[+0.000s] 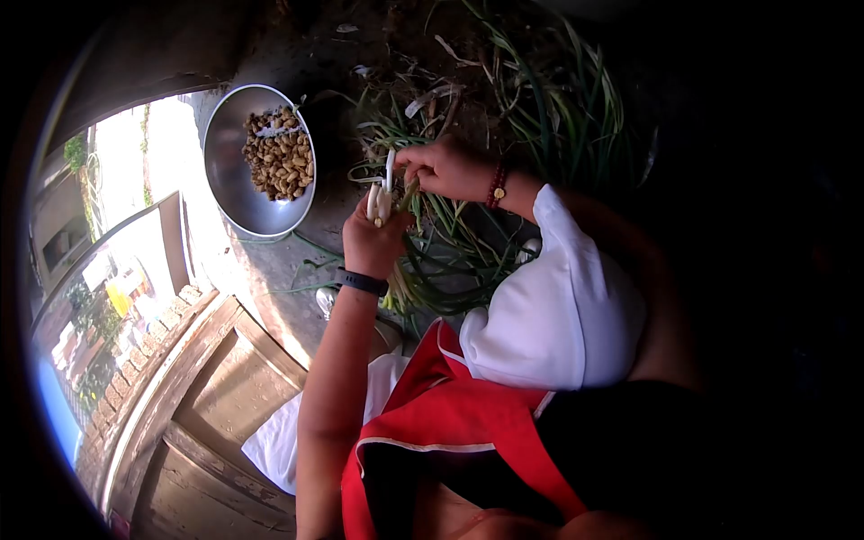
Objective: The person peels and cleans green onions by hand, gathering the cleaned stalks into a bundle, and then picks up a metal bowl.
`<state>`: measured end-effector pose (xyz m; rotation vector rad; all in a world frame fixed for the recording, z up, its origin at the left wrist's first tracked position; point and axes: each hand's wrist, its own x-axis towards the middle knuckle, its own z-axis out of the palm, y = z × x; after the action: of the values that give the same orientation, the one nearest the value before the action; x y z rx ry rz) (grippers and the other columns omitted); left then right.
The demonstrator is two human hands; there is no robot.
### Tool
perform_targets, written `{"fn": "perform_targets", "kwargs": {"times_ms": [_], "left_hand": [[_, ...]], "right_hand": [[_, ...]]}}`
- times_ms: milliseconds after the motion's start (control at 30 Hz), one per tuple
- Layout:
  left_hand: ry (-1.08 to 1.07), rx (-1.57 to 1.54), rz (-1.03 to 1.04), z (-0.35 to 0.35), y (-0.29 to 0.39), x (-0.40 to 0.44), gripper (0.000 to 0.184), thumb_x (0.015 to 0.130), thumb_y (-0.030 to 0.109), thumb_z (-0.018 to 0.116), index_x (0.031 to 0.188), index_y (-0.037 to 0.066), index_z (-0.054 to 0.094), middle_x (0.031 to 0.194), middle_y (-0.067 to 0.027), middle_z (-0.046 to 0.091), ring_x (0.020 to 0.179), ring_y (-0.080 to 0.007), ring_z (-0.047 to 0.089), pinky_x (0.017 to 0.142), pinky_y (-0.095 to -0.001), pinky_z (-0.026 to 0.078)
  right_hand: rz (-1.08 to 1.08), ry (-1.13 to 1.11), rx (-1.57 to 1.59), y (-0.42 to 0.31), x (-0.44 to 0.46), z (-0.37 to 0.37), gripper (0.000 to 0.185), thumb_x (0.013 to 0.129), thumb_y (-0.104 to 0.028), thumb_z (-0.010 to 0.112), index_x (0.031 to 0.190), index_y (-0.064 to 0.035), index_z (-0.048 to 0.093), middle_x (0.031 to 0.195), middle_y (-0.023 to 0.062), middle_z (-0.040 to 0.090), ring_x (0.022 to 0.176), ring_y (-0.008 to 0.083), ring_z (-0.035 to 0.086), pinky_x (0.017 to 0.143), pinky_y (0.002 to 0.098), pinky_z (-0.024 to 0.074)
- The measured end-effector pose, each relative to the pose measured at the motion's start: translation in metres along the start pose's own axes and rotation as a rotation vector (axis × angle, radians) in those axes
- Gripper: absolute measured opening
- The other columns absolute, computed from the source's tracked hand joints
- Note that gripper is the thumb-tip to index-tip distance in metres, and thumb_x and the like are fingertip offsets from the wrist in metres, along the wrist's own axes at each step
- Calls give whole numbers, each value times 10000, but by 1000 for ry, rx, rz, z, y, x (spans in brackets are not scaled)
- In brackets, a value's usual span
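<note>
A grey floor, strewn with green stalks and bearing a metal bowl.
The floor looks smooth and hard, brightly lit around the left side of the bowl and sinking into deep shadow at the top and right; the bowl stands in the upper left of the frame, a thin green strand curving out from beside its lower rim, while the stalks spread in a loose, tangled heap from the upper right down to the middle, overlapping one another, with dry, pale brown scraps scattered among them near the top centre.
</note>
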<state>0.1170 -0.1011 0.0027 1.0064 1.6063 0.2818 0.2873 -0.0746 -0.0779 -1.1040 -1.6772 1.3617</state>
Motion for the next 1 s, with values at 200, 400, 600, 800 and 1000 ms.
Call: {"fn": "perform_targets", "kwargs": {"times_ms": [200, 400, 600, 800, 1000], "left_hand": [[-44, -131, -46, -7, -6, 1, 108, 767, 35, 595, 854, 32, 531, 686, -51, 627, 442, -66, 479, 403, -202, 390], [-57, -140, -54, -4, -7, 3, 130, 758, 48, 622, 857, 31, 539, 673, -43, 620, 445, -60, 481, 406, -195, 386], [-17, -4, -17, 7, 4, -3, 233, 710, 64, 704, 895, 47, 564, 650, 17, 565, 478, -39, 460, 409, -195, 379], [15, 76, 9, 8, 2, -13, 206, 710, 50, 701, 868, 56, 569, 643, 24, 549, 486, -45, 459, 415, -202, 378], [4, -2, -23, -3, -1, -15, 152, 725, 32, 673, 824, 37, 558, 630, 7, 557, 471, -63, 478, 419, -209, 390]], "right_hand": [[-99, 473, -412, 38, -6, -32, 211, 739, 21, 555, 935, -50, 584, 811, 109, 629, 731, 288, 617, 628, 316, 496], [75, 347, -170, 4, -16, -28, 138, 813, -81, 576, 947, -51, 582, 770, 95, 620, 669, 209, 607, 600, 296, 484], [192, -70, 127, -18, -9, 8, 188, 734, -178, 643, 856, -36, 623, 703, 137, 623, 661, 313, 615, 612, 389, 481], [181, 254, -381, 16, 1, -11, 119, 781, -165, 555, 778, -55, 600, 664, 141, 610, 647, 343, 597, 573, 431, 473], [189, 676, -974, 92, -2, -114, 137, 831, -190, 555, 776, -66, 537, 673, 149, 581, 657, 353, 574, 544, 430, 456]]}}
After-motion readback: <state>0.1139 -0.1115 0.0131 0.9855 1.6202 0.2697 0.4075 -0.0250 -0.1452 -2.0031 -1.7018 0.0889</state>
